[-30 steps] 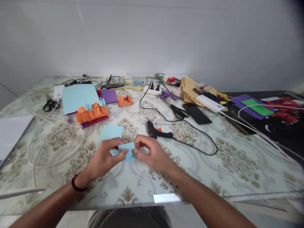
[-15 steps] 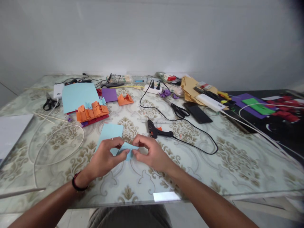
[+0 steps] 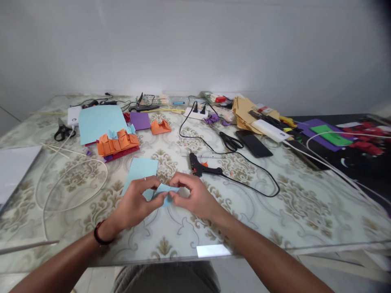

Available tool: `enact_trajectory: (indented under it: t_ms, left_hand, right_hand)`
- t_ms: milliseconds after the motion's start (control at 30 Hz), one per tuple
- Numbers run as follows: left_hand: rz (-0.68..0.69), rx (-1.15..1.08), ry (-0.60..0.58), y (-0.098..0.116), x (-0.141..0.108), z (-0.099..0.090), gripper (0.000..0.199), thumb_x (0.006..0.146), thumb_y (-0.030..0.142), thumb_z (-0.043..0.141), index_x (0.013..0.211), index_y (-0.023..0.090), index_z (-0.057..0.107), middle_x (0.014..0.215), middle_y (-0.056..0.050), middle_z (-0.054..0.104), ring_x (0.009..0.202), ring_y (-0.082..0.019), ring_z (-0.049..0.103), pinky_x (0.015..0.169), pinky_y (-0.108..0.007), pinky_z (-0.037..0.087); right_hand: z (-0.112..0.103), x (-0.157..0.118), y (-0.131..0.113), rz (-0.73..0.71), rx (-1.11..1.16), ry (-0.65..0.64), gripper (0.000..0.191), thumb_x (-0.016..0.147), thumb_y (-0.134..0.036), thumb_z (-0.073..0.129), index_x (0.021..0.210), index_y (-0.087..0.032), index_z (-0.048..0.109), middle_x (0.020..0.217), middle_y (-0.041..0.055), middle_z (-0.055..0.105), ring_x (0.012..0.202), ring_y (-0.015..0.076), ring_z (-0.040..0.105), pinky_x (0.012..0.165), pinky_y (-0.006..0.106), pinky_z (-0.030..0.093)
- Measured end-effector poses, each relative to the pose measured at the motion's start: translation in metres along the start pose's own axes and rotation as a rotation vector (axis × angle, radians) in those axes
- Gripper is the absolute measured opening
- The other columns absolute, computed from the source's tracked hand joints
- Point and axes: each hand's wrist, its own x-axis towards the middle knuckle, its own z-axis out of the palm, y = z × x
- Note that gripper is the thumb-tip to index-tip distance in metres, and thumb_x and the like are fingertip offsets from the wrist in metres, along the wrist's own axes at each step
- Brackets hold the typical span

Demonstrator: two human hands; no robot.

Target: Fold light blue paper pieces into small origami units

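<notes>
Both hands pinch a small folded piece of light blue paper (image 3: 165,188) above the front middle of the table. My left hand (image 3: 138,202) grips its left side between thumb and fingers and wears a ring and a dark bracelet. On the right side of the piece, my right hand (image 3: 194,196) holds it with thumb and fingertips. A flat light blue sheet (image 3: 141,171) lies partly under my left hand. Beyond it are orange folded pieces (image 3: 117,142) in a row on red and purple paper. A black glue gun (image 3: 203,166) rests just beyond my right hand.
Black scissors (image 3: 231,141) and a phone (image 3: 254,143) lie right of centre. The glue gun's cord loops rightward from the power strip (image 3: 196,113). A white cable (image 3: 107,173) curls at left. Farther back are a large blue sheet (image 3: 100,122) and an orange piece (image 3: 160,126).
The blue piece is tilted slightly differently between my fingertips. Both hands keep their grip and have barely moved. The whole view has shifted very slightly.
</notes>
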Motion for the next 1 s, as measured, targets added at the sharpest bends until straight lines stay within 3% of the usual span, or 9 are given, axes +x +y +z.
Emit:
enact_trajectory:
  t_ms: [467, 600, 700, 900, 1000]
  left_hand:
    - [-0.019, -0.076, 0.124, 0.0005, -0.0001, 0.0013, 0.018, 0.09, 0.025, 0.065, 0.074, 0.017, 0.063, 0.069, 0.002, 0.057, 0.064, -0.011, 0.049, 0.063, -0.024, 0.041]
    - [-0.102, -0.138, 0.197, -0.0032, 0.0002, 0.0044, 0.011, 0.089, 0.028, 0.071, 0.086, 0.018, 0.067, 0.075, 0.001, 0.064, 0.066, -0.012, 0.054, 0.061, -0.023, 0.044]
    - [-0.12, -0.216, 0.256, -0.0063, 0.0, 0.0044, 0.021, 0.086, 0.029, 0.076, 0.101, 0.02, 0.065, 0.083, 0.001, 0.066, 0.066, -0.011, 0.056, 0.058, -0.022, 0.043]
    - [-0.095, -0.074, 0.169, -0.0059, -0.0011, 0.0001, 0.021, 0.087, 0.027, 0.076, 0.104, 0.022, 0.063, 0.078, 0.003, 0.06, 0.07, -0.012, 0.055, 0.063, -0.023, 0.044]
    - [-0.119, -0.052, 0.151, -0.0045, -0.0015, 0.0008, 0.025, 0.086, 0.028, 0.077, 0.105, 0.021, 0.062, 0.075, 0.004, 0.055, 0.067, -0.012, 0.051, 0.061, -0.023, 0.042]
  right_hand:
    - [-0.0073, 0.0014, 0.0014, 0.079, -0.006, -0.002, 0.007, 0.076, -0.015, 0.067, 0.079, -0.019, 0.061, 0.072, -0.0026, 0.058, 0.069, 0.0137, 0.053, 0.069, 0.027, 0.044]
    - [-0.0068, 0.001, 0.0021, 0.098, -0.013, -0.014, 0.009, 0.077, -0.017, 0.066, 0.075, -0.019, 0.058, 0.07, -0.0033, 0.056, 0.068, 0.0131, 0.052, 0.068, 0.026, 0.043]
    - [-0.0056, -0.0002, 0.0033, 0.102, -0.092, -0.057, 0.015, 0.079, -0.019, 0.067, 0.071, -0.019, 0.054, 0.069, -0.0031, 0.057, 0.069, 0.0136, 0.054, 0.068, 0.026, 0.042]
    - [-0.0074, 0.0006, 0.0033, 0.063, -0.08, -0.061, 0.009, 0.087, -0.026, 0.066, 0.085, -0.018, 0.063, 0.079, -0.0005, 0.062, 0.073, 0.0146, 0.056, 0.07, 0.026, 0.043]
    - [-0.0072, 0.0011, 0.0036, 0.096, -0.067, -0.054, 0.006, 0.085, -0.022, 0.066, 0.081, -0.019, 0.062, 0.076, -0.0013, 0.062, 0.072, 0.0142, 0.055, 0.069, 0.026, 0.042]
